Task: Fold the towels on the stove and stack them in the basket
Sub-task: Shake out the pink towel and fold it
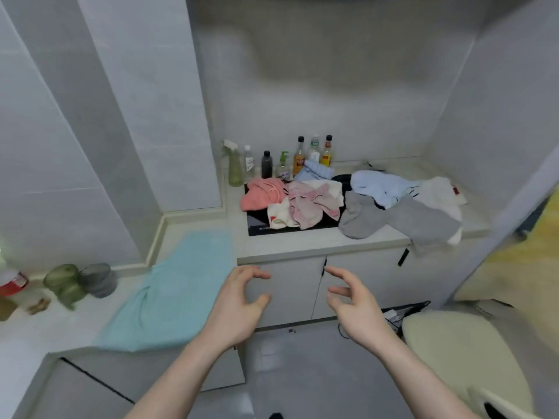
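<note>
A pale L-shaped counter [272,246] wraps the corner of a grey-tiled kitchen, with white cabinet doors [290,291] below it. On its left run a large teal towel [175,285] lies spread flat, its near edge reaching the counter's front lip. Set into the back run is a black stove [263,220], and the crumpled towels are heaped on it and on the counter to its right: a grey towel [402,219] drapes over the counter's front edge, a light blue towel [378,186] lies behind it, a white towel with a red tag [438,192] sits furthest right, a pink-and-white towel [311,204] bunches mid-stove, a cream towel [279,216] lies under it at the stove's front, and a coral towel [260,193] sits at the stove's back left. At the lower right a cream, rounded shape [459,352] fills the corner, too blurred to identify; no basket can be made out with certainty. Both forearms reach forward over the floor in front of the cabinets. The left hand [239,300] and right hand [354,300] hover side by side, well apart from any towel, fingers spread and loosely bent, gripping nothing. A row of bottles [299,158] stands against the back wall behind the stove, with a green spray bottle [234,164] at its left end. On the far left of the counter a green cup [65,284] and a grey cup [98,279] stand touching.
</note>
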{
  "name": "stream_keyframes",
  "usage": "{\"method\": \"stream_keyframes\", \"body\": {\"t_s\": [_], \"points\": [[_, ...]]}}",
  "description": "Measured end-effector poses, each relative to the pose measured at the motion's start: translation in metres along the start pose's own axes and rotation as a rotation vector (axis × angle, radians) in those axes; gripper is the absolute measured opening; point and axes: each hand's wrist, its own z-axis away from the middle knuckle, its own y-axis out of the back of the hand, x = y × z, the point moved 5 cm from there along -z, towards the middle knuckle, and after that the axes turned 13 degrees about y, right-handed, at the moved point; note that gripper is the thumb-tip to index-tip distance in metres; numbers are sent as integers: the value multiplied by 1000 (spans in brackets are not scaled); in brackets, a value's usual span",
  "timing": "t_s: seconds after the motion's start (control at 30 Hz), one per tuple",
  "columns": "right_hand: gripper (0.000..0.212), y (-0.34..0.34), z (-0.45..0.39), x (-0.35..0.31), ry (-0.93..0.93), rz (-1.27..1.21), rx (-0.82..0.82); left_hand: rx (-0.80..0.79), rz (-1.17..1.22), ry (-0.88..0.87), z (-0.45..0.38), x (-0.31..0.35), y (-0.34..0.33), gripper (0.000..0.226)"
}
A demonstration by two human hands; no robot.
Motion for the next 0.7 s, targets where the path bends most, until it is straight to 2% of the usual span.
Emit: {"method": "stream_keyframes", "body": {"t_s": [0.3,0.53,0.7], "points": [[47,68,-116,39,-73,16,70,-101,-26,-32,-147,43,-66,27],[44,132,-172,80,-91,1,120,-176,-49,-29,-221,90,-133,28],[40,172,-233,106,-46,10,41,-146,-7,58,-266,105,-172,26]]}}
